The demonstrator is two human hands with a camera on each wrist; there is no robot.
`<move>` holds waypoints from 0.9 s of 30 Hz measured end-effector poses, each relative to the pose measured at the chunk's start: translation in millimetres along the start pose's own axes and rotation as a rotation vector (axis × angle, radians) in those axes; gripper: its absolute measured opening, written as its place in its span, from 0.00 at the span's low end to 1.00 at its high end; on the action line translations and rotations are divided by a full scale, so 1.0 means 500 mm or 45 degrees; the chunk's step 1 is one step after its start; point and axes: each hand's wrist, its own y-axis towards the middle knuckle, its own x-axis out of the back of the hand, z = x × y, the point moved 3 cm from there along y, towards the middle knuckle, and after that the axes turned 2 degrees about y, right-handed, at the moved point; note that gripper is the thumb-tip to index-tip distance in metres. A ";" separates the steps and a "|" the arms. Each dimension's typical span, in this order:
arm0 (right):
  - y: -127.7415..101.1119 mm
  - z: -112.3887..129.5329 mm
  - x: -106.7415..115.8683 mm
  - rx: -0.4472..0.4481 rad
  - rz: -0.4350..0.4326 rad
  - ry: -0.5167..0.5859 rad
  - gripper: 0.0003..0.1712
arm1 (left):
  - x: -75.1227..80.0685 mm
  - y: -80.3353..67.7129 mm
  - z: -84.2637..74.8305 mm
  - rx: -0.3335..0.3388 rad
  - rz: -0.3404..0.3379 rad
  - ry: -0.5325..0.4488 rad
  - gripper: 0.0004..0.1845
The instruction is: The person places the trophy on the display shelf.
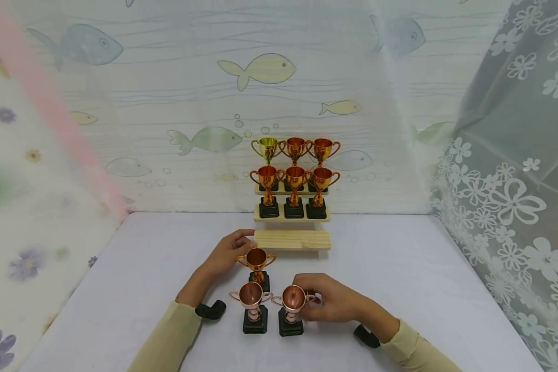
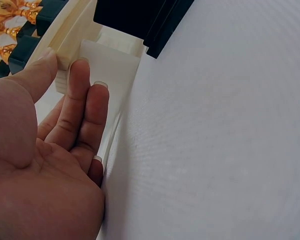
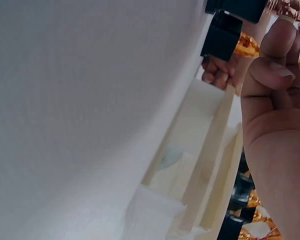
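Observation:
Three small copper trophy cups on black bases stand on the white table. The right front cup (image 1: 292,306) is gripped by my right hand (image 1: 327,300), thumb and fingers pinching round its bowl (image 3: 288,6). The left front cup (image 1: 252,306) and the cup behind it (image 1: 257,264) stand free. My left hand (image 1: 227,252) lies at the left end of the bare bottom step (image 1: 292,239) of a wooden stepped stand. Its straight fingers (image 2: 80,95) touch the step's end face (image 2: 112,67) and the thumb lies on the edge.
The stand's middle step (image 1: 292,218) carries three copper cups. The top step carries one gold cup (image 1: 267,149) and two copper ones. Fish-patterned fabric walls close in the back and sides, with lace curtain (image 1: 516,181) on the right.

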 end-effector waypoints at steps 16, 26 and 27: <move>0.004 0.006 -0.011 -0.046 -0.028 -0.048 0.17 | 0.000 -0.006 -0.005 0.008 0.007 -0.014 0.26; 0.006 0.015 0.003 -0.054 -0.075 -0.079 0.12 | -0.001 -0.004 -0.010 0.021 0.003 -0.023 0.26; 0.006 0.016 0.007 -0.049 -0.084 -0.081 0.12 | -0.001 -0.003 -0.010 0.023 0.001 -0.025 0.26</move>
